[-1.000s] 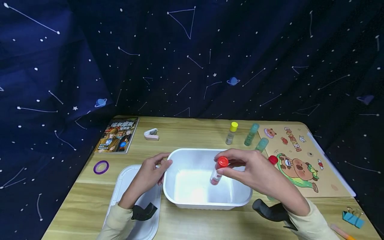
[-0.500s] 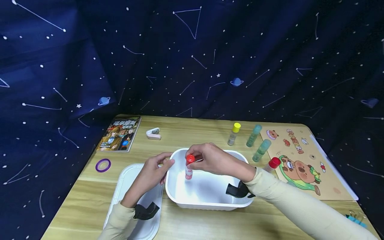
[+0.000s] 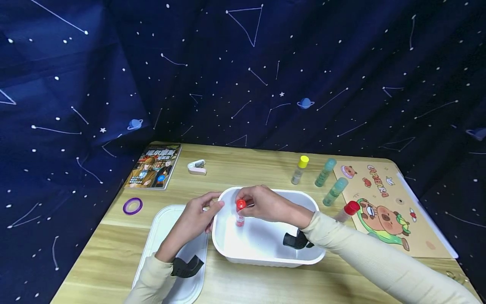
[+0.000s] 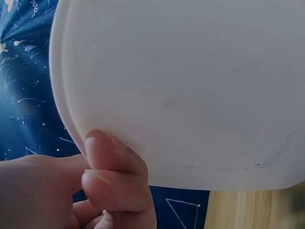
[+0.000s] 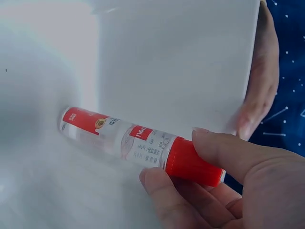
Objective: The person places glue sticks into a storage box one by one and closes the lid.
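Note:
In the head view my right hand (image 3: 262, 204) grips a clear glue stick (image 5: 119, 136) by its red cap (image 5: 195, 162). The tube stands nearly upright inside a white plastic tub (image 3: 273, 257), near its left end. Close up in the right wrist view, thumb and fingers pinch the cap, and the lower end reaches the tub's floor. My left hand (image 3: 195, 217) holds the tub's left rim, thumb on top. Bent fingers (image 4: 114, 152) press the outer wall in the left wrist view.
A white lid (image 3: 163, 221) lies under my left forearm. Behind the tub's right side stand a yellow-capped bottle (image 3: 299, 171), two green tubes (image 3: 335, 192) and a red-capped tube (image 3: 347, 210). A capybara folder (image 3: 387, 198), purple ring (image 3: 133, 206), small stapler (image 3: 197, 167) and book (image 3: 155, 166) lie around.
My right hand has carried the glue stick leftward across the tub, from its right half to its left end. My left hand keeps its hold on the rim.

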{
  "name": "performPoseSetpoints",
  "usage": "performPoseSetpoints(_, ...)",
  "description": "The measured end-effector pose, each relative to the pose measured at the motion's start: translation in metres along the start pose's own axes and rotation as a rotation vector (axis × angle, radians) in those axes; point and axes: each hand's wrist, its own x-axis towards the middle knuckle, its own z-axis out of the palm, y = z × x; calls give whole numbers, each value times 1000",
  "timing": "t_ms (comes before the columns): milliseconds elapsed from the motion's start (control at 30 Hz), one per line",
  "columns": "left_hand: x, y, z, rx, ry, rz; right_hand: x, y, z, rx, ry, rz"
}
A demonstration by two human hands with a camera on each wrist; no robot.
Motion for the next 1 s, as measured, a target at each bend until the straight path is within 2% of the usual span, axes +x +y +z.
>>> performPoseSetpoints(567, 0, 2, 1, -7, -6, -6, 1, 5, 0, -51, 0, 7)
performPoseSetpoints(1000, 0, 2, 0, -3, -3, -14, -13, 0, -17, -73, 16, -7)
